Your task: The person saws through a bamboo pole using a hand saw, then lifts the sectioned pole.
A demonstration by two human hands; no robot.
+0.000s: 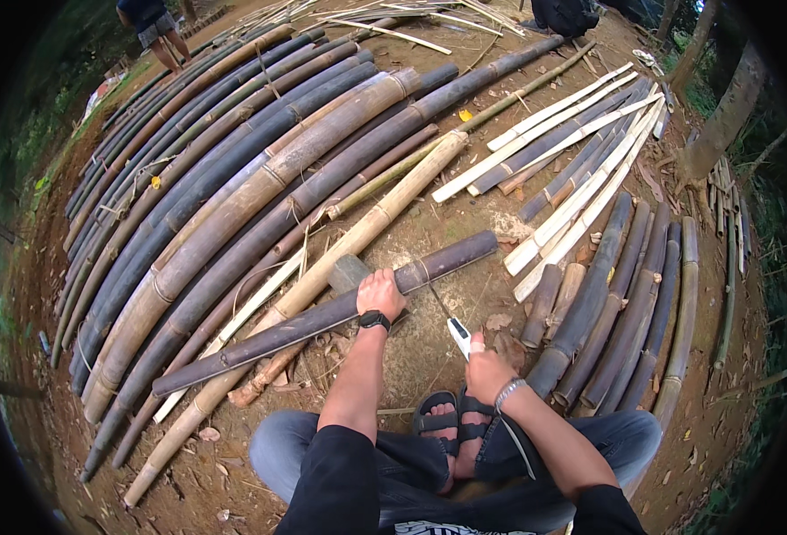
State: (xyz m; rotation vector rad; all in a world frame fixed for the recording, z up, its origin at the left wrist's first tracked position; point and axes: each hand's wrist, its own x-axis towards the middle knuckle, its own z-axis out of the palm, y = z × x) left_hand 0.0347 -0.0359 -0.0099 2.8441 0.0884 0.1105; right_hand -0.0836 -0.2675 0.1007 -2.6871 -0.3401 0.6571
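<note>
A dark bamboo pole (313, 312) lies slantwise in front of me, across a long pale bamboo pole (358, 234) and a short grey block (347, 273). My left hand (381, 296) is closed over its top, near the block. My right hand (490, 370) grips the handle of a handsaw (459, 337), white and black. The saw's thin dark blade, seen nearly edge-on, reaches up to the near side of the dark pole, close to a pale node ring toward its right end. Its teeth are too small to make out.
Many long bamboo poles (224, 192) lie side by side at left. Pale split strips (580, 209) are at upper right, with shorter dark pieces (580, 303) close to my right. A tree trunk (723, 111) rises beyond. Another person (151, 27) stands far left; someone in dark clothes (564, 16) is at the top.
</note>
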